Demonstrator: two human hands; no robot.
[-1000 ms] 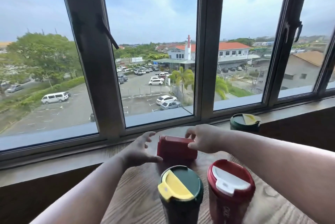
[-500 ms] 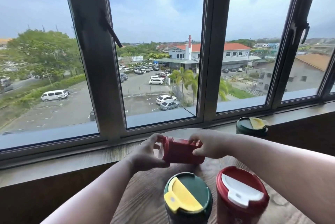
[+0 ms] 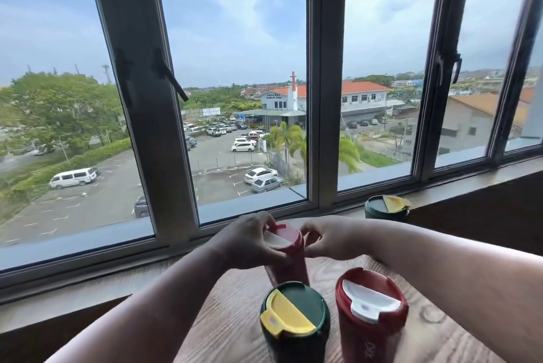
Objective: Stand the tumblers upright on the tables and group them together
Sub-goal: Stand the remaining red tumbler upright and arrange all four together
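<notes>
Both bare forearms are stretched forward and angled inward, so the wrists nearly meet in the middle. The left hand [image 3: 249,240] is curled, thumb low and fingers [image 3: 264,223] wrapped over the top of a red tumbler [image 3: 286,257], which is held upright. The right hand [image 3: 326,240] is bent at the wrist, its fingertips pinched against the tumbler's other side. Both palms are turned inward.

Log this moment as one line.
both hands grip far red tumbler, upright | green and red upright nearby | second green apart by window
</notes>
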